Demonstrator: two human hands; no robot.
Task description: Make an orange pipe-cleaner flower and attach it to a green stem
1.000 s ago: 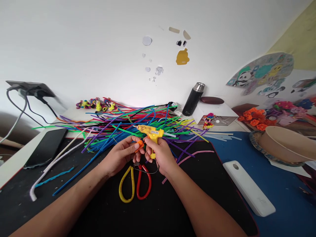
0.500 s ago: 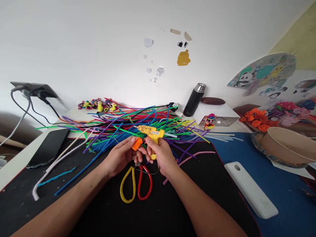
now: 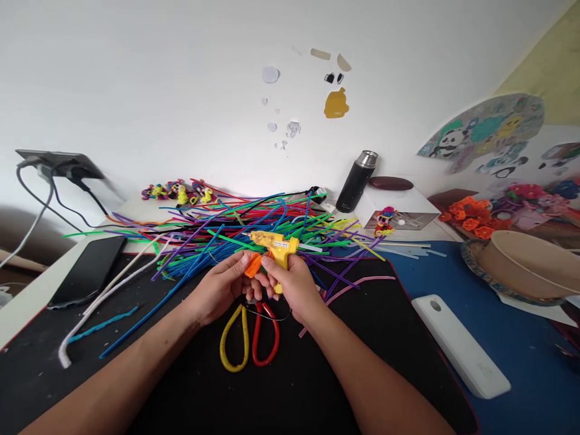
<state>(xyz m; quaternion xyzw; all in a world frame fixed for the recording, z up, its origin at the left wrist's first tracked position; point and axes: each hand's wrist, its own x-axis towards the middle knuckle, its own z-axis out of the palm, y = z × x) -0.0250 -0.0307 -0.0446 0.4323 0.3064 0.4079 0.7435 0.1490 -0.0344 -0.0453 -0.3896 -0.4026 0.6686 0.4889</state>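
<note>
Between thumb and fingers my left hand [image 3: 224,284] pinches a small orange pipe-cleaner piece [image 3: 254,266]. My right hand [image 3: 292,281] is wrapped round the grip of a yellow hot glue gun [image 3: 275,243]; its thumb presses against the orange piece. The gun's nozzle points left above the left hand, and a clear glue stick [image 3: 310,248] sticks out of its back. Just below both hands lie scissors with one yellow and one red handle [image 3: 266,347], their blades mostly hidden.
Behind the hands spreads a heap of colourful pipe cleaners [image 3: 190,260]. A black phone [image 3: 88,272] lies at left, a white power bank [image 3: 461,345] at right. A black thermos [image 3: 357,181], a white box [image 3: 399,208] and a beige bowl [image 3: 534,266] stand further back.
My right thumb has moved left onto the orange piece, and the glue gun has shifted slightly left with the hand. My left hand keeps its pinch.
</note>
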